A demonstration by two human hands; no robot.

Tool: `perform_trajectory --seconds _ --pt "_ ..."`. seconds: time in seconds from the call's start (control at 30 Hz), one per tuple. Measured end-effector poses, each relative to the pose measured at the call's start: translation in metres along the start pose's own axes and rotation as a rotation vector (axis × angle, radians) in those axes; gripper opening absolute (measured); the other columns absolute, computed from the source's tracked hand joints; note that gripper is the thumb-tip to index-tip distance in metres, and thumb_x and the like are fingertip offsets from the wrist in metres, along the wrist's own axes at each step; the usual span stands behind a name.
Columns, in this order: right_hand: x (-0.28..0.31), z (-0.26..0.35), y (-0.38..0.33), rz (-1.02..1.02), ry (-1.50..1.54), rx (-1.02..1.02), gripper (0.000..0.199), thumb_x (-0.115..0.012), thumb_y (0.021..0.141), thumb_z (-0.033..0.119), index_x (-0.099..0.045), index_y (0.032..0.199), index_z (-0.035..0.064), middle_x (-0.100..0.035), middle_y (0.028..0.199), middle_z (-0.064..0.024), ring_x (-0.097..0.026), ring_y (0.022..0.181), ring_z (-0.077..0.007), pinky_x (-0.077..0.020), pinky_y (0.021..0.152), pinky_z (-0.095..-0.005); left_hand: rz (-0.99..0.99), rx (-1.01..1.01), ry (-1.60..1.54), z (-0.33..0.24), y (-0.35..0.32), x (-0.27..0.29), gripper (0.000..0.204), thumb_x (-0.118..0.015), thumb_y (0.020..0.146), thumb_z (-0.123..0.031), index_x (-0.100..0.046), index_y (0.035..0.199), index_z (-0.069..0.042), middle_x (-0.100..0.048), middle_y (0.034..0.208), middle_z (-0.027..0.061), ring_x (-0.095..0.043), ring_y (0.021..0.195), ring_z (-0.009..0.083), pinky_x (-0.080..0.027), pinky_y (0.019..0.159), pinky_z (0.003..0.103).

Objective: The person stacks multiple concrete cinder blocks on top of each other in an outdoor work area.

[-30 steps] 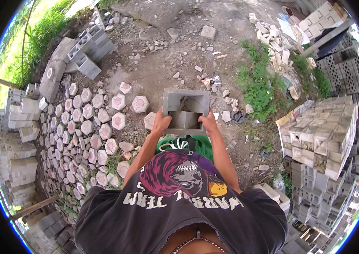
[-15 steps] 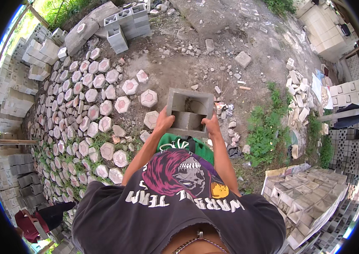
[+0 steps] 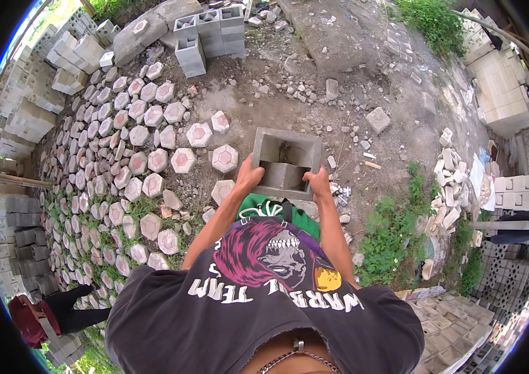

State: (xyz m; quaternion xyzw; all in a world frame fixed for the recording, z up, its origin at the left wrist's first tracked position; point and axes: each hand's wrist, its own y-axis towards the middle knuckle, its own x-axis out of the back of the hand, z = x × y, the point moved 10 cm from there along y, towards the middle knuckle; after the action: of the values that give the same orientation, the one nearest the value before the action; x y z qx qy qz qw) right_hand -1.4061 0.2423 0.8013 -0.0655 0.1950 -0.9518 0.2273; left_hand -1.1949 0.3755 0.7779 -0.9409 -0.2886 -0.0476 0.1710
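Two bare hands gripped one hollow concrete block (image 3: pixel 283 177) in front of the green shorts (image 3: pixel 307 224): the left hand (image 3: pixel 249 174) on its left wall, the right hand (image 3: pixel 319 184) on its right, each thumb over the rim, the other fingers mostly hidden behind the walls. The block seemed to be clear of the ground (image 3: pixel 249 118). Both hands sat toward its near corners, so a sound hold, in my judgement, called for equal pressure from the two palms, straight wrists, elbows drawn in and the weight kept close to the body, lest the far edge dip. Fingers well around the walls probably mattered more than the thumbs, and the rough rim could have scraped skin. The hollow face pointed up toward the person's head; the block was turned slightly clockwise, its far-right corner a little nearer the body than its far-left one. That face looked nearly square and the depth was hidden, so the long axis could not be told. Beyond its left edge lay hexagonal pavers (image 3: pixel 183 160); past their far edge, stacked grey blocks (image 3: pixel 208 40) stood near a long slab (image 3: pixel 152 31)
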Motion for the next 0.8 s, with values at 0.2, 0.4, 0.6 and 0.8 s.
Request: perform_trajectory --seconds 0.2,0.4,0.6,0.8 --pt "-0.065 0.027 0.132 0.043 0.010 0.037 0.079 -0.056 0.057 -0.004 -0.042 0.134 0.0027 -0.059 0.098 -0.0088 -0.056 0.085 -0.0193 -0.0471 0.075 -0.0306 -0.091 -0.069 0.053 -0.016 0.129 0.046 0.052 -0.051 0.068 -0.003 -0.053 0.120 0.001 -0.063 0.108 0.0231 -0.059 0.105 0.0344 -0.043 0.093 0.039" --pt "-0.133 0.054 0.257 0.120 0.123 0.051 0.073 -0.058 0.057 -0.003 -0.046 0.129 0.0005 -0.060 0.100 -0.0108 -0.057 0.088 -0.0223 -0.0470 0.078 -0.0323 -0.087 0.021 0.079 -0.061 0.238 0.098 0.052 -0.048 0.068 -0.002 -0.052 0.119 0.001 -0.062 0.109 0.0227 -0.059 0.106 0.0332 -0.043 0.093 0.039" --pt "-0.191 0.081 0.345 0.178 0.002 -0.037 0.075 -0.058 0.057 -0.004 -0.043 0.131 0.0006 -0.060 0.103 -0.0111 -0.057 0.091 -0.0247 -0.0480 0.080 -0.0349 -0.174 0.015 0.032 -0.049 0.326 0.145 0.057 -0.048 0.066 -0.002 -0.051 0.122 0.003 -0.061 0.108 0.0200 -0.058 0.102 0.0313 -0.043 0.092 0.036" --pt "-0.247 0.103 0.448 0.305 -0.025 -0.043 0.078 -0.059 0.057 -0.003 -0.042 0.133 0.0012 -0.061 0.097 -0.0092 -0.057 0.085 -0.0214 -0.0482 0.076 -0.0324 -0.236 0.068 -0.004 -0.020 0.427 0.174 0.059 -0.047 0.064 0.001 -0.051 0.122 0.004 -0.062 0.107 0.0170 -0.059 0.100 0.0266 -0.044 0.090 0.034"
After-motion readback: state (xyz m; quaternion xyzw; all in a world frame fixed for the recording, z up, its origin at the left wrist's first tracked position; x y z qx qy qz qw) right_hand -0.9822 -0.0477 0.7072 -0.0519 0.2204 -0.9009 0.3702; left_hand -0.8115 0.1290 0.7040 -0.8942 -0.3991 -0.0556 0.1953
